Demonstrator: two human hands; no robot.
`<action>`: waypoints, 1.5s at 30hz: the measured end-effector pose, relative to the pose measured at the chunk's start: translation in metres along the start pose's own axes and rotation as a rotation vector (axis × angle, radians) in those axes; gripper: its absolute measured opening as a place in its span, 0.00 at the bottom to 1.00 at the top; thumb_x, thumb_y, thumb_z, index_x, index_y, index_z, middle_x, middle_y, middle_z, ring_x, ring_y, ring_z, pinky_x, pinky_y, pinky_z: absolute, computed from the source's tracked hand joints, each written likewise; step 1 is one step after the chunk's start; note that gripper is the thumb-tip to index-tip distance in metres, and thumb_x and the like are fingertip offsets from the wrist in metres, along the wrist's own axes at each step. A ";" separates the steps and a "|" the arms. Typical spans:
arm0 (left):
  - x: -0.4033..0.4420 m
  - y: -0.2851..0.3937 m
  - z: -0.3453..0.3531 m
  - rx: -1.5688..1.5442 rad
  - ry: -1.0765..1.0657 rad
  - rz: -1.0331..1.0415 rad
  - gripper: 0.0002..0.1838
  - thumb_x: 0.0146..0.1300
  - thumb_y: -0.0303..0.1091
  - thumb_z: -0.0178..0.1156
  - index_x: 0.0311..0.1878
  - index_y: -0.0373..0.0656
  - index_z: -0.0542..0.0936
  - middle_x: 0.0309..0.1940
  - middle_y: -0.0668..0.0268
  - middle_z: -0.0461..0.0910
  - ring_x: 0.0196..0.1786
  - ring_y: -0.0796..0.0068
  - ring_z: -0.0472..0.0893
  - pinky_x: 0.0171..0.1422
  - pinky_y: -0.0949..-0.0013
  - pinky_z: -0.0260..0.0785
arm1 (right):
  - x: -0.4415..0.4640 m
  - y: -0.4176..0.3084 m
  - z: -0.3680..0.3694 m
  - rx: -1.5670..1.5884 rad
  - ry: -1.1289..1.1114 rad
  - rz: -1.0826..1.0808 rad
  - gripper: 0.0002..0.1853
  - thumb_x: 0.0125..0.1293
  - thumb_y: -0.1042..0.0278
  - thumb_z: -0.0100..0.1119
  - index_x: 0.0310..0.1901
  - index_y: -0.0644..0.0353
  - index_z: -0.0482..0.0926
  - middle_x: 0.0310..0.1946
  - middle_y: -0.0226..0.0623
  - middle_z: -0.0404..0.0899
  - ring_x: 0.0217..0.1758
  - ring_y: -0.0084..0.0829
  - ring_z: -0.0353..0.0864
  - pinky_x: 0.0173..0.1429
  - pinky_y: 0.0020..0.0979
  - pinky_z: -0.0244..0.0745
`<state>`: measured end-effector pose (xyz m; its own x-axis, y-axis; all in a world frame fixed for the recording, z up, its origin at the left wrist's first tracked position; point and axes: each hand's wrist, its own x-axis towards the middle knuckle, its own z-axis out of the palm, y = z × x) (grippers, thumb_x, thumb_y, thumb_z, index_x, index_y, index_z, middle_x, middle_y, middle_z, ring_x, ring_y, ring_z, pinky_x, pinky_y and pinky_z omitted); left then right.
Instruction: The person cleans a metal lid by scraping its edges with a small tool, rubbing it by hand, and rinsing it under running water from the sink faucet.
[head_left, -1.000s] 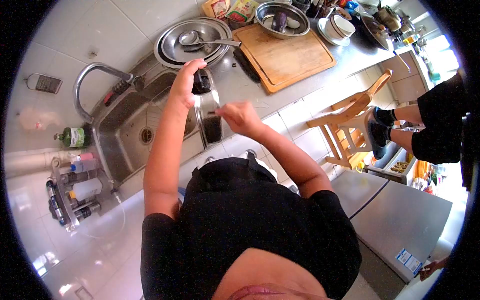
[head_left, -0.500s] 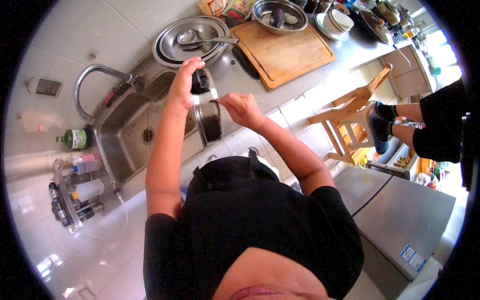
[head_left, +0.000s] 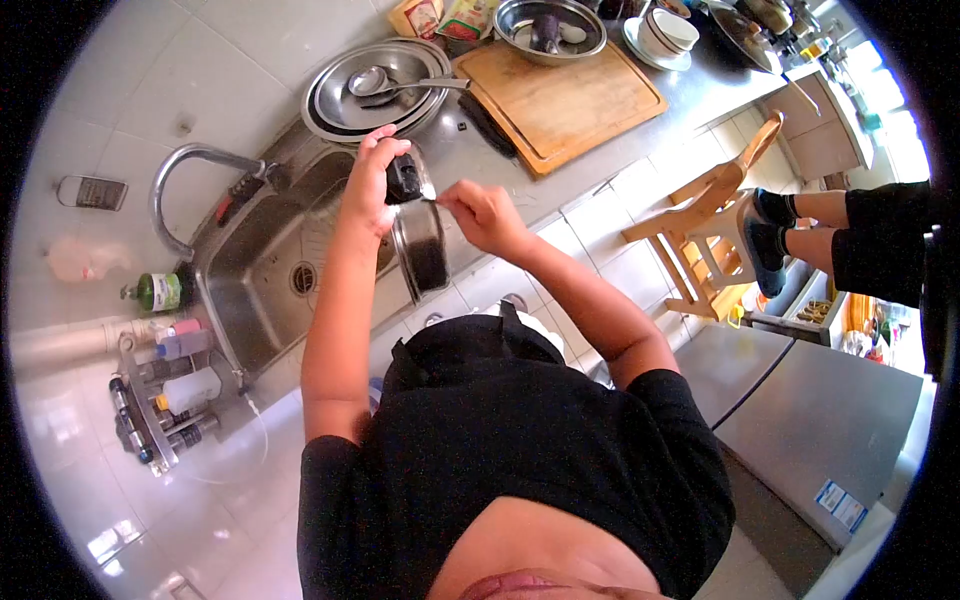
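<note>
My left hand (head_left: 370,190) grips what looks like a pot lid (head_left: 425,250), with a shiny metal rim, a dark see-through face and a black handle (head_left: 403,178). It is tilted on edge above the front of the sink. My right hand (head_left: 485,218) is closed in a pinch, its fingertips at the lid's rim near the handle. Whatever those fingertips hold is too small to make out. Beneath and left of the lid lies the steel sink (head_left: 235,300).
Steel bowls (head_left: 330,120) with a ladle (head_left: 367,82) stand behind the sink, beside a wooden cutting board (head_left: 570,105). A curved faucet (head_left: 168,185) rises at the left. Right of the counter are a wooden chair (head_left: 715,200) and another person's feet (head_left: 768,240) on a stool.
The view has shifted slightly. My left hand still holds the lid, while my right hand keeps its pinch by the rim; a small dark sliver seen at its fingertips earlier is no longer distinct.
</note>
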<state>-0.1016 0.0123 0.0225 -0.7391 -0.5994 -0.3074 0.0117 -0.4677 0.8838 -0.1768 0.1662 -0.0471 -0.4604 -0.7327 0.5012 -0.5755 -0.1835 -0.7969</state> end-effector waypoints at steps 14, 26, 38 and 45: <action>-0.029 0.001 0.002 0.077 -0.056 0.035 0.29 0.55 0.30 0.58 0.62 0.45 0.66 0.38 0.66 0.72 0.36 0.76 0.75 0.39 0.69 0.73 | -0.017 -0.011 -0.005 0.107 -0.193 -0.137 0.04 0.61 0.78 0.58 0.38 0.61 0.78 0.27 0.40 0.80 0.28 0.38 0.81 0.33 0.32 0.75; -0.054 0.002 0.004 0.199 -0.297 0.253 0.54 0.35 0.24 0.51 0.74 0.55 0.48 0.55 0.53 0.73 0.50 0.64 0.78 0.56 0.67 0.72 | 0.000 0.008 -0.025 0.509 0.125 0.286 0.08 0.69 0.76 0.50 0.48 0.62 0.74 0.29 0.28 0.76 0.35 0.17 0.74 0.38 0.22 0.69; -0.060 -0.041 -0.010 0.212 -0.366 0.368 0.50 0.41 0.25 0.56 0.72 0.45 0.46 0.54 0.54 0.70 0.54 0.66 0.73 0.60 0.67 0.66 | 0.003 0.013 -0.022 -0.041 0.082 -0.034 0.05 0.60 0.79 0.57 0.38 0.63 0.79 0.25 0.40 0.79 0.27 0.32 0.80 0.31 0.29 0.71; -0.056 -0.054 -0.018 0.235 -0.338 0.410 0.49 0.41 0.23 0.55 0.71 0.44 0.46 0.54 0.54 0.70 0.54 0.66 0.73 0.60 0.66 0.65 | -0.008 0.017 -0.023 -0.008 0.175 0.019 0.06 0.57 0.82 0.57 0.35 0.62 0.80 0.24 0.44 0.78 0.27 0.45 0.79 0.30 0.34 0.72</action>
<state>-0.0487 0.0601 -0.0142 -0.8801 -0.4424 0.1722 0.2210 -0.0607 0.9734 -0.1987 0.1844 -0.0567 -0.5811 -0.6108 0.5379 -0.5708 -0.1653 -0.8043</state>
